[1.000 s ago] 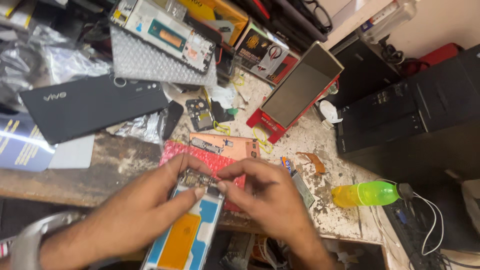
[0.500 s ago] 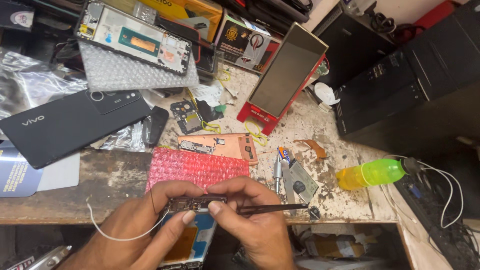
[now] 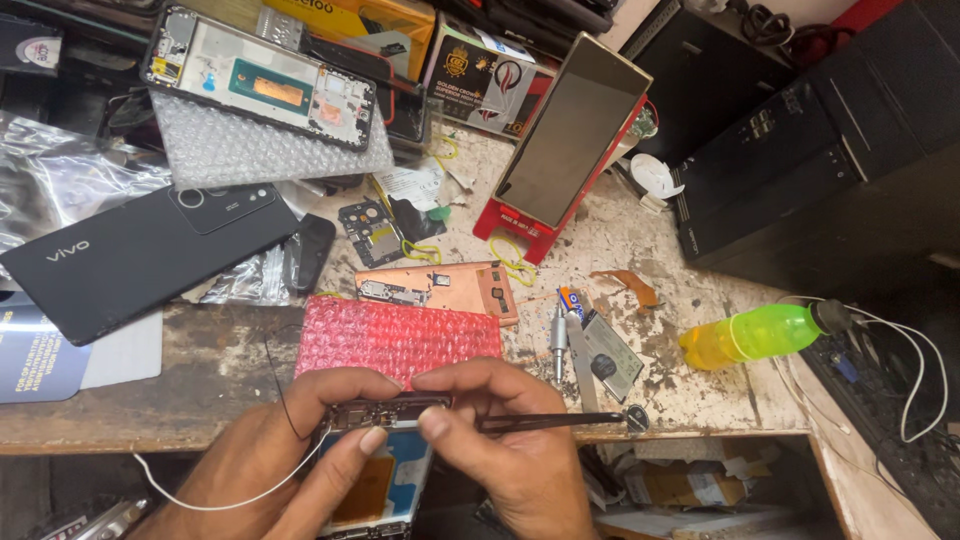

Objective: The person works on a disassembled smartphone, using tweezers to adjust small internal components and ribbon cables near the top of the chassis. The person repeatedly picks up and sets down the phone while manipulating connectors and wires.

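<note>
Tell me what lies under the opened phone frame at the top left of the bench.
The opened phone frame rests on a clear bubble-wrap sheet, which sticks out below and right of it. Whatever lies beneath that sheet is covered and cannot be seen.

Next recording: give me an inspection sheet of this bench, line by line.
Surface: worn wooden workbench, paint chipped and stained.
Job's things: opened phone at the bench's front edge; tweezers point at its top end.
Clutter: red bubble wrap, copper-coloured shield plate, black back cover, phone frame on clear bubble wrap, yellow-green bottle, screwdriver.
Hands: left hand grips the phone; right hand holds the tweezers.
Cables: thin white wire beneath the left hand; white cable far right.
Surroundings: black computer cases, boxes at the back.
</note>
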